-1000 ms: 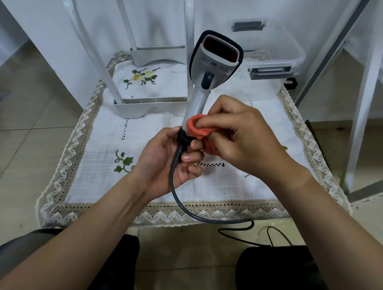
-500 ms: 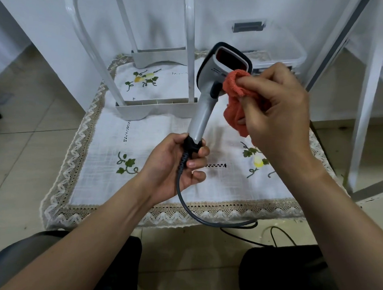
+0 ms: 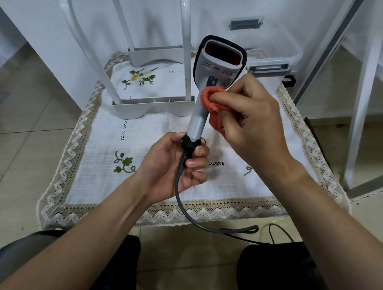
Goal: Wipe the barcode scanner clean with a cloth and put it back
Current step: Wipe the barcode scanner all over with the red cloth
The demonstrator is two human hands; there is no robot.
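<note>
Left hand: the left hand (image 3: 174,163) curls its fingers round the black foot of the barcode scanner (image 3: 217,68), where the cable (image 3: 177,187) leaves it, palm turned up.
Right hand: the right hand (image 3: 254,125) pinches a bunched orange cloth (image 3: 209,100) and presses it to the right side of the handle, just below the trigger.
Key relation: the scanner stands off the counter, held between the hands. Its long axis runs from the left hand up and away, leaning a little right. The window end lies farthest out.
Nearer hand: the right hand is closer to the unwiped head. The left serves as the anchor at the foot.
Judgement: wiping looks midway, so the cloth probably needs to travel along that axis.
Scanner: smooth grey plastic handle, black-rimmed flared head, dark red glossy window.
Cloth: soft, looped, towel-like knit.
Cable: dark, rubbery, ribbed at the foot, drooping in a loop past the counter edge.
Counter: the counter (image 3: 205,208) is low and draped in a white woven tablecloth (image 3: 156,130) with embroidered sprigs and a lace border.
Beyond: a white plastic frame (image 3: 131,108) and a clear lidded box (image 3: 276,52) stand at the back.
Return spot: I cannot tell where.
</note>
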